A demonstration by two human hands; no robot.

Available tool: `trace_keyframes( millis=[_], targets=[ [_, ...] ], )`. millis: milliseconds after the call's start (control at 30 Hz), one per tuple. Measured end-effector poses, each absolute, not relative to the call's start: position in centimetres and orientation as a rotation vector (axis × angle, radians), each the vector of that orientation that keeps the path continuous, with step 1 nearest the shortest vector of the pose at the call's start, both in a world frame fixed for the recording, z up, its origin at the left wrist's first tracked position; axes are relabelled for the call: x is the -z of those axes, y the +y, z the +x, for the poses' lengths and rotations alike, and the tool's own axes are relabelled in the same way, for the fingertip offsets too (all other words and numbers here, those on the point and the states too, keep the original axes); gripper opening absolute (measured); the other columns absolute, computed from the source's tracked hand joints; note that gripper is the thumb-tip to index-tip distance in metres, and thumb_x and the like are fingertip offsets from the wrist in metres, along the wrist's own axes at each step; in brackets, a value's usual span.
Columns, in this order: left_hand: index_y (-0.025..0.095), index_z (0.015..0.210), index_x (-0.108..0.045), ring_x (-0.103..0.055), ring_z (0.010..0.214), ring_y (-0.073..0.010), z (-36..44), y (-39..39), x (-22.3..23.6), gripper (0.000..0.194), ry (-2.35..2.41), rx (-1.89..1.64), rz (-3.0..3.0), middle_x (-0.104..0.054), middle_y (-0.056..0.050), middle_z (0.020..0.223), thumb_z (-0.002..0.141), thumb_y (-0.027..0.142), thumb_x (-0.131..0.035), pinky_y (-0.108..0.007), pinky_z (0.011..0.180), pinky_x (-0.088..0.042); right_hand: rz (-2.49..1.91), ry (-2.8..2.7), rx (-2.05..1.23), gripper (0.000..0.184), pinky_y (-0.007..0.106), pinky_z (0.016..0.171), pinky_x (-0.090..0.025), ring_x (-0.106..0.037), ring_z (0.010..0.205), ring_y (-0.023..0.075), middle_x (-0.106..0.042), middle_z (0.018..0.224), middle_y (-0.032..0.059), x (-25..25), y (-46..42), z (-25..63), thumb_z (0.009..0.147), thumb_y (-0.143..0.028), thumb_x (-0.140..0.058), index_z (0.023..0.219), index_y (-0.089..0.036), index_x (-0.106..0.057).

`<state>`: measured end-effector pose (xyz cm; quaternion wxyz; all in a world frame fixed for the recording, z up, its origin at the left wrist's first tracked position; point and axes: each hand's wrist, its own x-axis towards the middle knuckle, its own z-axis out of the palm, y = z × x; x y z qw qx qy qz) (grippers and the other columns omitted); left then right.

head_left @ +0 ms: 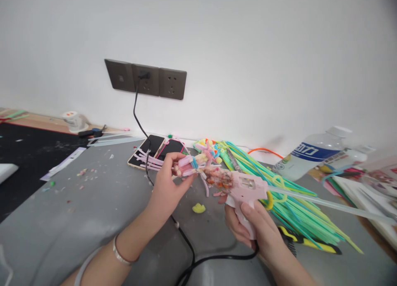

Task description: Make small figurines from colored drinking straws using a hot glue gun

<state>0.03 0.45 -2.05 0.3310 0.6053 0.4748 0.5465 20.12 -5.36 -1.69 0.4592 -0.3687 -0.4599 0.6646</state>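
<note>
1. The person's left hand point(169, 184) pinches a small pipe cleaner craft point(187, 165) between its thumb and fingers. The craft is fuzzy, with pink, blue and cream parts, and it is held up over the gray table point(108, 224).
2. The right hand point(260, 226) is wrapped around the handle of a pink hot glue gun point(249, 188). It is hard to tell if the trigger is pressed.
3. The front of the glue gun is messy, with brown and orange stuck on it. It points left at the craft. The tip is right by the craft, but nobody could tell for sure if they touch.
4. A long, cloudy glue stick point(325, 203) pokes out of the back of the gun.
5. A black cord point(223, 258) hangs from the bottom of the handle and curls on the table. Another stretch of black cord goes up to a plug in the dark wall socket point(172, 84).
6. Behind the left hand are two phones point(155, 142), with light purple pipe cleaners point(149, 161) near them.
7. A yellow scrap point(199, 208) lies on the table between the two arms.
8. On the right is a big pile of green and yellow pipe cleaners point(294, 215). A bottle point(316, 151) with a blue label leans behind it.
</note>
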Motion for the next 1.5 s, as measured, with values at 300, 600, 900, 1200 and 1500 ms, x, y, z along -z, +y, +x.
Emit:
trace_keyframes(
  millis=[300,600,900,1200,1500],
  targets=[
    [0.022,0.109,-0.052,-0.064,0.091,-0.0183,-0.06,0.53,2.08,0.035,1.234,-1.427,1.573,-0.065,-0.004,0.101,0.080,0.021,-0.071,-0.027,0.076,-0.050,-0.932,-1.148,-1.627,0.045,0.019,0.038,-0.019,-0.021,0.037,0.0042,-0.036,0.050,-0.0097,1.52,-5.53,20.03,0.088,-0.060,-0.060,0.092,-0.016,-0.057],
    [0.022,0.111,-0.052,-0.064,0.094,-0.0186,-0.16,0.54,2.27,0.037,1.242,-1.441,1.590,-0.064,-0.004,0.103,0.080,0.020,-0.071,-0.027,0.078,-0.050,-0.944,-1.140,-1.650,0.044,0.020,0.038,-0.018,-0.020,0.037,0.0047,-0.036,0.049,-0.0099,1.47,-5.39,20.10,0.087,-0.061,-0.061,0.092,-0.017,-0.056],
    [0.023,0.109,-0.052,-0.065,0.089,-0.0179,0.01,0.44,2.08,0.035,1.233,-1.453,1.563,-0.064,-0.003,0.101,0.080,0.019,-0.071,-0.027,0.075,-0.051,-0.959,-1.161,-1.616,0.044,0.021,0.038,-0.019,-0.020,0.037,0.0050,-0.035,0.049,-0.0097,1.46,-5.35,20.18,0.088,-0.061,-0.060,0.090,-0.017,-0.057],
    [0.023,0.109,-0.052,-0.065,0.089,-0.0176,-0.05,0.47,2.21,0.035,1.231,-1.445,1.567,-0.064,-0.003,0.101,0.080,0.019,-0.071,-0.027,0.076,-0.051,-0.969,-1.150,-1.610,0.044,0.020,0.038,-0.018,-0.020,0.037,0.0040,-0.035,0.049,-0.0099,1.33,-5.39,20.08,0.087,-0.060,-0.061,0.088,-0.016,-0.057],
    [0.023,0.109,-0.052,-0.064,0.082,-0.0165,-0.15,0.44,1.98,0.034,1.220,-1.442,1.558,-0.063,-0.002,0.098,0.081,0.022,-0.071,-0.026,0.071,-0.051,-0.888,-1.150,-1.580,0.043,0.021,0.040,-0.017,-0.022,0.037,0.0055,-0.036,0.049,-0.0095,1.63,-5.50,20.20,0.088,-0.060,-0.060,0.093,-0.017,-0.059]
  ],
)
